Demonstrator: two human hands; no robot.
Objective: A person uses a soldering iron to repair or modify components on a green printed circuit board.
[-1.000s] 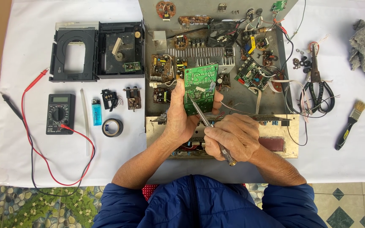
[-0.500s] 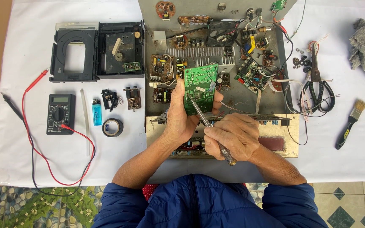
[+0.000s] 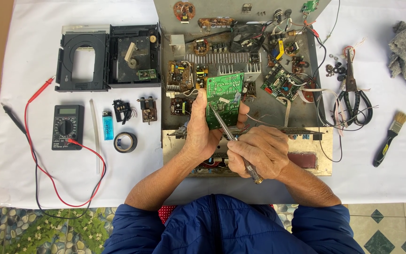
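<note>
One white cloth over table, tiled floor, pebble-patterned floor beside.

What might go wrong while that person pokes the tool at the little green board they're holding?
The left hand grips the green circuit board by its edge, thumb close to the tool's tip, so a slip of the metal tool in the right hand might jab it. The board hangs over the open chassis, where loose wires could snag.
</note>
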